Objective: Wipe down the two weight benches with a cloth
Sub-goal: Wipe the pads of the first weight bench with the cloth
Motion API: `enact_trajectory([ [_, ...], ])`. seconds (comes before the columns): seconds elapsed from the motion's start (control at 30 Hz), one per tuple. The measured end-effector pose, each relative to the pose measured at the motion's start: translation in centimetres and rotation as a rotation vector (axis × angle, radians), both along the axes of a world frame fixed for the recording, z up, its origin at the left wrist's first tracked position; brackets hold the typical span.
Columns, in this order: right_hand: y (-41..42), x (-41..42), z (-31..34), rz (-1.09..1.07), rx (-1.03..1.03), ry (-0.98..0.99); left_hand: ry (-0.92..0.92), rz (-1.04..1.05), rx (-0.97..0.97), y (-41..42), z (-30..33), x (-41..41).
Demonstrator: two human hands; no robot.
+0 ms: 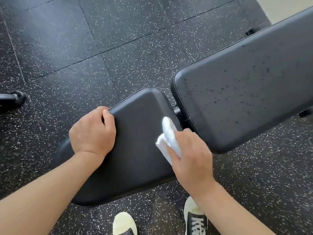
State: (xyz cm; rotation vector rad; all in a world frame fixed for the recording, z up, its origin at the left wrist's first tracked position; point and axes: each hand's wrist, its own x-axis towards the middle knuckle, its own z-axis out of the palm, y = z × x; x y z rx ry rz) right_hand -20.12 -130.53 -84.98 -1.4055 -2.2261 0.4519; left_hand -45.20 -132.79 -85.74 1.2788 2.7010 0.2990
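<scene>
While the right hand (191, 160) presses a folded white cloth (167, 141) flat onto the black padded seat cushion (135, 150) of the weight bench, its grip is closed over the cloth's near end, fingers curled across the fabric and the far fold poking out toward the gap between the pads. Across the same seat cushion, the left hand (92, 131) clamps the far edge, fingers wrapped over the rim, apparently steadying it. Just beyond the seat cushion, the long black padded backrest (245, 92) stands apart from it and is dotted with dark specks and droplets. Below the seat cushion lies speckled black rubber flooring (67, 39). Judging by this, the seat is being wiped; the next move calls for carrying the cloth over the gap onto the spotted backrest. A second bench is not clearly in view.
</scene>
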Motion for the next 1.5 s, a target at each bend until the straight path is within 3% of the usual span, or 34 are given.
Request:
enact_trajectory([
  [0.17, 9.2, -8.8, 0.7, 0.015, -0.014, 0.014, -0.01, 0.022, -0.027, 0.1, 0.2, 0.0],
  [0.3, 13.8, -13.6, 0.2, 0.098, -0.075, -0.209, 0.0, 0.035, -0.046, 0.2, 0.4, 0.2],
  [0.6, 1.3, -0.6, 0.8, 0.224, 0.017, -0.054, -0.011, 0.028, -0.049, 0.2, 0.2, 0.1],
  [0.7, 0.5, 1.0, 0.5, 0.27, 0.044, -0.042, -0.018, 0.03, -0.058, 0.2, 0.2, 0.0],
  [0.9, 9.5, -8.5, 0.7, 0.163, 0.045, -0.045, -0.048, 0.032, -0.059, 0.3, 0.5, 0.1],
  [1.07, 15.3, -13.5, 0.2, 0.212, -0.121, -0.247, -0.052, 0.05, -0.042, 0.3, 0.7, 0.4],
  [1.23, 8.0, -7.7, 1.1, 0.223, 0.027, -0.008, -0.025, 0.057, -0.038, 0.2, 0.5, 0.3],
  [1.37, 0.4, -1.0, 1.0, 0.343, 0.069, -0.088, -0.037, 0.033, -0.04, 0.1, 0.5, 0.1],
  [1.5, 0.0, 0.5, 1.1, 0.415, 0.119, -0.09, -0.056, 0.023, -0.061, 0.0, 0.7, -0.1],
])
